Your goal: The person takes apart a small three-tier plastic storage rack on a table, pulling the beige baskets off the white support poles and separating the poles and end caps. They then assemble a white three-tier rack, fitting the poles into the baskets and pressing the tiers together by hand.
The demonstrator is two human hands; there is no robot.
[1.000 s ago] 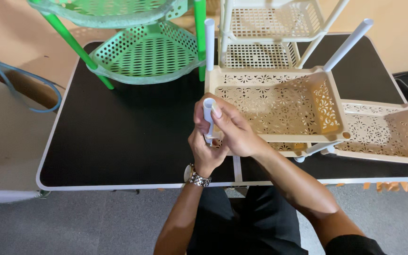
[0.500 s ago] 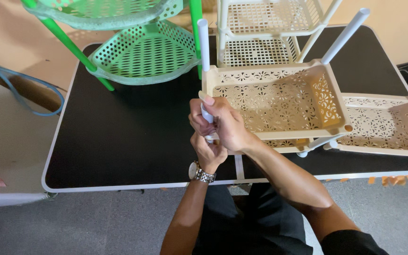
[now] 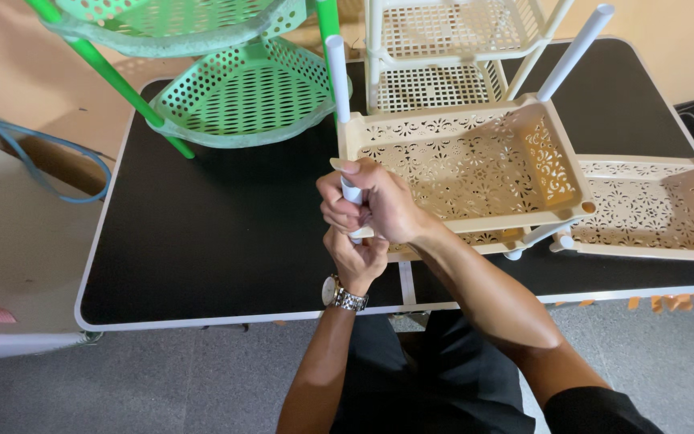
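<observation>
Currently head view: my right hand (image 3: 379, 201) fisted round white tube (image 3: 351, 193) at near-left corner of beige tray (image 3: 475, 165); my left hand (image 3: 355, 257) clamped round tube just below. Black table (image 3: 218, 233) bare to left, near edge just under hands. Versus half second ago: grip unchanged, hands sit slightly farther left on tray corner. Beige tray empty; second beige tray (image 3: 652, 209) at right empty; green rack (image 3: 234, 88) and white rack (image 3: 443, 48) behind, shelves empty.
</observation>
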